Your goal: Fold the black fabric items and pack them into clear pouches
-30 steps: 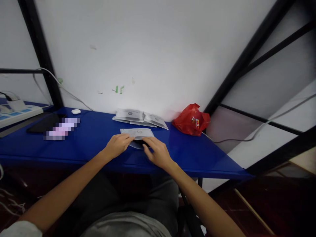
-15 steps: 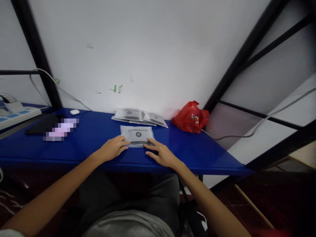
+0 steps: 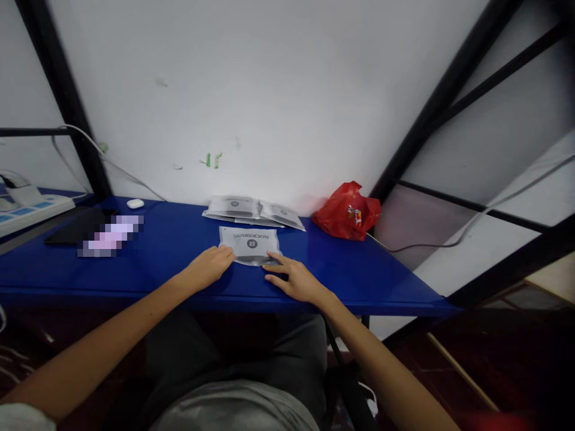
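Note:
A pale plastic pouch (image 3: 250,239) with upside-down ROCKBROS lettering and a round logo lies on the blue table (image 3: 171,239). My left hand (image 3: 211,267) has its fingers closed on the pouch's near left corner. At the near right corner rests my right hand (image 3: 294,277), fingers spread, fingertips touching the pouch's edge. The pouch's near edge looks slightly bent. Behind it, against the wall, several similar pouches (image 3: 233,206) lie in two overlapping piles.
A red plastic bag (image 3: 348,212) sits at the back right. To the left are a white earphone case (image 3: 135,204), a pixelated phone-like object (image 3: 110,236), a dark flat item (image 3: 72,227) and a white power strip (image 3: 36,214). Black frame bars rise on both sides.
The fingers of my left hand have gone from spread to closed on the pouch's left corner. The pouch's near edge has changed shape a little. My right hand has stayed about where it was.

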{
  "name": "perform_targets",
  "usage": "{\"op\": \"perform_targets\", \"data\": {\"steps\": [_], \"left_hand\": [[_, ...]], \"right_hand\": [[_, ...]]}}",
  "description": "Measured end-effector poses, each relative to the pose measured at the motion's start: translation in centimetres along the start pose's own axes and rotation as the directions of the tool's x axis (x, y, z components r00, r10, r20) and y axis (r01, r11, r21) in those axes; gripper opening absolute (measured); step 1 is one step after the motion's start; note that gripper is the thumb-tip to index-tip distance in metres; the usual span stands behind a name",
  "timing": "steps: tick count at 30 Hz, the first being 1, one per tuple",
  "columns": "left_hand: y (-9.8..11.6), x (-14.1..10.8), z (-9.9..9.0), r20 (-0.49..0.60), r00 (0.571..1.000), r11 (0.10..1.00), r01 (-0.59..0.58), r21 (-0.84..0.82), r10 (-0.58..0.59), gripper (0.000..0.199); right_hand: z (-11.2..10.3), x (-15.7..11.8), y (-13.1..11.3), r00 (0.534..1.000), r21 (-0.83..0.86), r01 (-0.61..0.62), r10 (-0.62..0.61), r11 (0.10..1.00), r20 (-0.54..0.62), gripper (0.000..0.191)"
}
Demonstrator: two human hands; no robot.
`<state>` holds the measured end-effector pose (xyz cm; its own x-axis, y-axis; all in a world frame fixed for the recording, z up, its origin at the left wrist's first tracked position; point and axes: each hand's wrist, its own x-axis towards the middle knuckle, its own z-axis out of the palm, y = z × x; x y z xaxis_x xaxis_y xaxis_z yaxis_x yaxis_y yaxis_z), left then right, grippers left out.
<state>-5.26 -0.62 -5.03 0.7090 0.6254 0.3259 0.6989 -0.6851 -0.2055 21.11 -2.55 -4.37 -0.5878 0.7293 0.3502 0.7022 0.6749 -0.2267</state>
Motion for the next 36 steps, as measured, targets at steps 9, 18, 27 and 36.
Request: {"op": "perform_targets", "data": {"steps": [9,18,27,36], "left_hand": [[-0.7,0.8,-3.6,-0.230,0.972,0.997,0.033,-0.067,-0.048,0.022],[-1.4,0.8,-5.9,-0.422,0.891,0.938,0.013,-0.347,-0.169,0.019],[-0.7,1.2,-6.3,-0.444,0.856,0.859,0.000,-0.511,-0.264,0.018],[0.2,1.4,-5.8,-0.423,0.850,0.796,-0.008,-0.605,-0.313,0.018]], "right_hand": [[-2.0,1.6,-1.8,0.993,-0.115,0.055,-0.066,0.992,-0.097,0.024],[-2.8,2.6,-2.1,0.985,-0.288,0.080,-0.120,0.954,-0.124,0.021],[-4.3,3.6,-4.5,0.864,-0.235,0.124,-0.221,0.964,-0.452,0.021],[-4.8,6.1,-5.4,0.966,-0.158,0.130,-0.161,0.979,-0.203,0.016]]}}
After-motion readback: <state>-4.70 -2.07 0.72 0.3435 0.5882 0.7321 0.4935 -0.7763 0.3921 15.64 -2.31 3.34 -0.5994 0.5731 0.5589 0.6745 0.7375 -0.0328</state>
